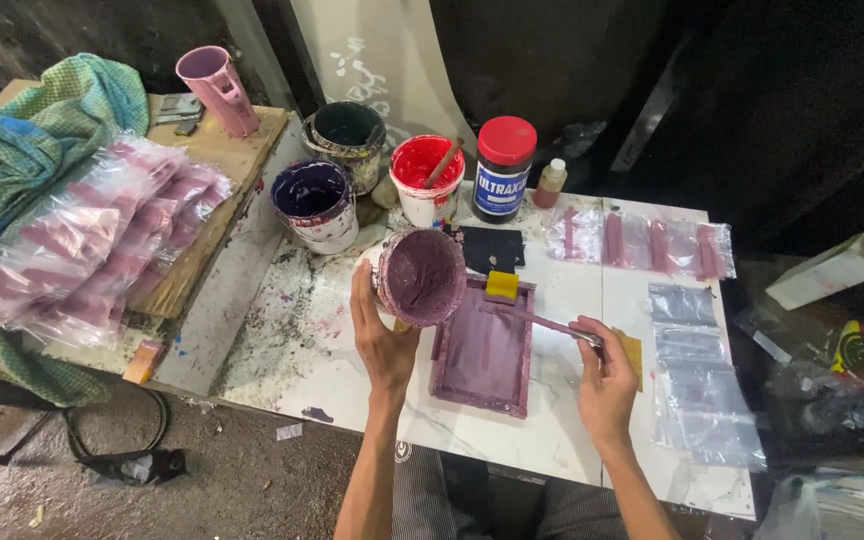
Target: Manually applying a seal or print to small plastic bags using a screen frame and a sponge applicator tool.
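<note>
My left hand [380, 338] holds a small tub of mauve paint [420, 276], tipped on its side so its open mouth faces me, just above the left edge of a small framed printing screen [482, 350] coated in the same mauve. My right hand [604, 378] grips the handle of a thin paint-covered stick [537, 319], whose tip reaches toward the tub over the screen's top edge. A yellow sponge [501, 284] sits on the frame's top rim.
Behind stand a purple paint tub [314, 203], a dark tub [348, 138], a red tub [426, 178], a red-lidded jar [503, 168] and a small bottle [550, 183]. Printed plastic bags [642, 240] and blank ones [697, 395] lie right; stacked bags [82, 235] left.
</note>
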